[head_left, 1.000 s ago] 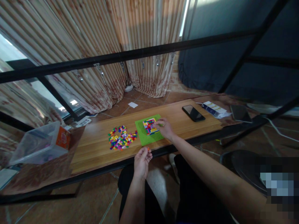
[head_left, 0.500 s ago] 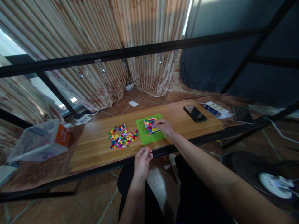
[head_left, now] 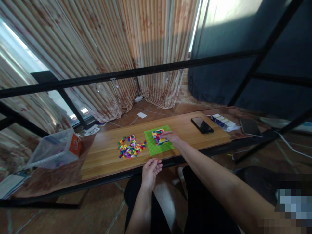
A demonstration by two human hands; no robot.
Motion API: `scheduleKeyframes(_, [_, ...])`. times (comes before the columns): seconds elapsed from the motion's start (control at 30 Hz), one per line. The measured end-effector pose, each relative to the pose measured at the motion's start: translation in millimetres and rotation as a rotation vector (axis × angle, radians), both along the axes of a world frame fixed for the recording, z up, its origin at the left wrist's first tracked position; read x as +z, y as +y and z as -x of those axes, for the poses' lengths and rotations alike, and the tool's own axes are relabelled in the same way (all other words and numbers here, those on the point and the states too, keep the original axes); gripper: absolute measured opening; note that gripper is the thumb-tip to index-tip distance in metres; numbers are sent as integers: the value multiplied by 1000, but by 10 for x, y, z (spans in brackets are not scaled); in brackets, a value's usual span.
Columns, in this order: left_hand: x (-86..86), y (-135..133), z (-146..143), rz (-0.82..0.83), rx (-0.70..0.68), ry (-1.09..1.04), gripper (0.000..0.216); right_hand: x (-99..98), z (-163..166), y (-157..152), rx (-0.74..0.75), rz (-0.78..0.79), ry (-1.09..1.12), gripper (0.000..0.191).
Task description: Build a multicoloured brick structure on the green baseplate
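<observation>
My left hand (head_left: 151,169) is closed in front of the table's near edge, with a small orange toy brick (head_left: 158,161) pinched at its fingertips. My right hand (head_left: 172,137) reaches over a low multicoloured brick build (head_left: 159,140), its index finger stretched out and touching the top. Nothing shows in that hand, and its lower fingers are partly hidden. The build stands on a green studded baseplate (head_left: 152,149). Left of the plate lies a loose pile of small coloured bricks (head_left: 131,149).
All this rests on a wooden board (head_left: 102,159). A black phone (head_left: 202,125) lies to the right, with a white and blue carton (head_left: 222,122) and a dark flat object (head_left: 250,126) beyond. A clear plastic bin (head_left: 55,149) stands far left. A black metal bar (head_left: 156,69) crosses behind.
My right hand has gone from a pinch over the build to an outstretched finger on it. My left hand still holds the orange brick. The camera view has shifted slightly.
</observation>
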State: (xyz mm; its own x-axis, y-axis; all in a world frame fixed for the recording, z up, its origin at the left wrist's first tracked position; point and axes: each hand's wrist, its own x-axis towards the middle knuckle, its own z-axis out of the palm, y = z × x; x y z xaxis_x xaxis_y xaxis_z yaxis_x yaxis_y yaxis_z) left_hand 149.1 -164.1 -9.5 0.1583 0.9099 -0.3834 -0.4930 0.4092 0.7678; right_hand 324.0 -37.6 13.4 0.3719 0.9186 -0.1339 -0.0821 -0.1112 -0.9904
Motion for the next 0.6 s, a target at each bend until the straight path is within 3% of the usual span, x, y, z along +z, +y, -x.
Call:
scheduleKeyframes(0.2, [-15, -7, 4, -5, 16, -22, 39, 138, -77, -419, -22, -92, -9, 29])
scheduleKeyframes(0.27, [-10, 5, -16, -4, 22, -34, 39, 52, 20, -671, 23, -117, -41, 28])
scheduleKeyframes(0.37, [-5, 16, -49, -7, 24, -58, 38, -167, 240, -1067, 259, -173, -187, 24])
scheduleKeyframes(0.43, [-4, 15, -63, -15, 22, -68, 37, -284, 358, -1268, 323, -206, -302, 23])
scheduleKeyframes(0.6, [5, -1, -64, -4, 26, -75, 38, -289, 419, -1431, 369, -233, -368, 22])
